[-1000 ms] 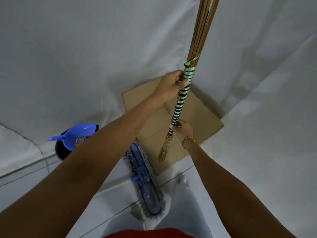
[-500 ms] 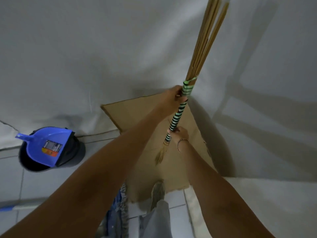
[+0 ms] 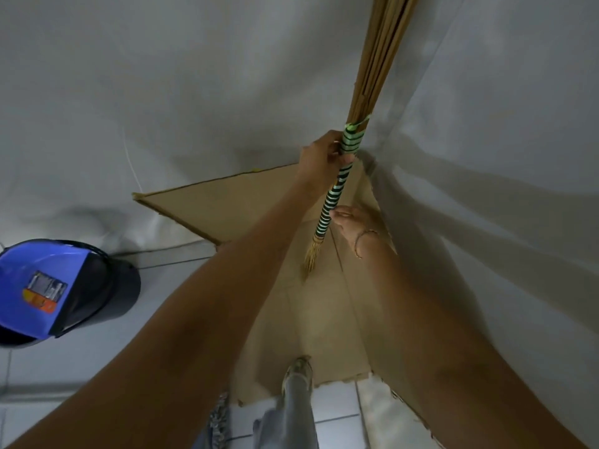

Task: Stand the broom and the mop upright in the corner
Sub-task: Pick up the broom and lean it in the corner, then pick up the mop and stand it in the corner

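Observation:
A stick broom [image 3: 337, 192] with a green-and-black striped wrapping stands nearly upright in the corner, its loose brown sticks rising out of the top of the view and its frayed end just above the cardboard [image 3: 227, 209]. My left hand [image 3: 321, 157] grips the top of the striped part. My right hand [image 3: 351, 220], with a bracelet on the wrist, pinches the lower striped part. Of the mop, only a bit of grey fringe [image 3: 218, 419] shows at the bottom edge, on the floor by my leg.
White sheets cover both walls of the corner. Flattened cardboard lines the floor and lower walls there. A black bucket [image 3: 107, 303] with a blue dustpan [image 3: 32, 290] on top stands at the left on the tiled floor. My shoe [image 3: 298, 371] rests on the cardboard.
I have stepped closer to the corner and the broom has moved deeper into it, more upright. The bucket has slid toward the left edge and the mop has almost left the view.

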Motion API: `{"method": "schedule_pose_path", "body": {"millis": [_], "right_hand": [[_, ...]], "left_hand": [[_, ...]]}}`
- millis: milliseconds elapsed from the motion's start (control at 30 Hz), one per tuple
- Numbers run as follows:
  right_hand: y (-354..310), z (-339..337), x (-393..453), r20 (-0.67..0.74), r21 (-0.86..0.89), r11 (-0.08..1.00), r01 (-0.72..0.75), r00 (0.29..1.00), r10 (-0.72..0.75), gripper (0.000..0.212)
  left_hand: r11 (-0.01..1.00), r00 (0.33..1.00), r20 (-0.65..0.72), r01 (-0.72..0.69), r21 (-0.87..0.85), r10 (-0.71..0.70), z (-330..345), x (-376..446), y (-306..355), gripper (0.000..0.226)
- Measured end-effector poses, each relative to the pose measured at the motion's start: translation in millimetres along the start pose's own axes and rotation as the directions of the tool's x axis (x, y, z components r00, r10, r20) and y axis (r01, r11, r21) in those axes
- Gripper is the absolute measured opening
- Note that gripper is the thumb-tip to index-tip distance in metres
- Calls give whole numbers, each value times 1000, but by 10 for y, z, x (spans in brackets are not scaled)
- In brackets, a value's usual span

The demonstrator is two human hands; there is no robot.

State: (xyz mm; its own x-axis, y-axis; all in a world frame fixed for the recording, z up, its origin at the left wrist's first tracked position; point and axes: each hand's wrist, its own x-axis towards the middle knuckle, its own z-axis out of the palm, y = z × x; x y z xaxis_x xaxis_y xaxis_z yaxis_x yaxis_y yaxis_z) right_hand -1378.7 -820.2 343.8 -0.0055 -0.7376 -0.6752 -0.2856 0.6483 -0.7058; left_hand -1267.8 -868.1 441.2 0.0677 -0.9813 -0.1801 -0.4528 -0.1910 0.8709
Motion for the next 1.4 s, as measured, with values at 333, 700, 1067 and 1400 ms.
{"method": "schedule_pose_path", "body": {"millis": [333,700,1067,1400], "right_hand": [[-6,-46,-275,-155,-239,967,88,980,-128,30],[437,477,-2789,108,-685,710,164,986,-125,46],[1280,1755,-6081,41,-722,685,95,995,-95,46],[1811,2525,-7428,91,-752,649,118,993,-74,51]], "left_hand": [[962,986,153,22,273,-66,44,-284,-171,49],[804,881,390,-18,594,-269,-1156,-2634,-299,54],[595,867,462,-274,755,-186,-2804,-5681,-396,39],[640,904,415,-261,723,-100,-3359,-7102,-529,44]]}}
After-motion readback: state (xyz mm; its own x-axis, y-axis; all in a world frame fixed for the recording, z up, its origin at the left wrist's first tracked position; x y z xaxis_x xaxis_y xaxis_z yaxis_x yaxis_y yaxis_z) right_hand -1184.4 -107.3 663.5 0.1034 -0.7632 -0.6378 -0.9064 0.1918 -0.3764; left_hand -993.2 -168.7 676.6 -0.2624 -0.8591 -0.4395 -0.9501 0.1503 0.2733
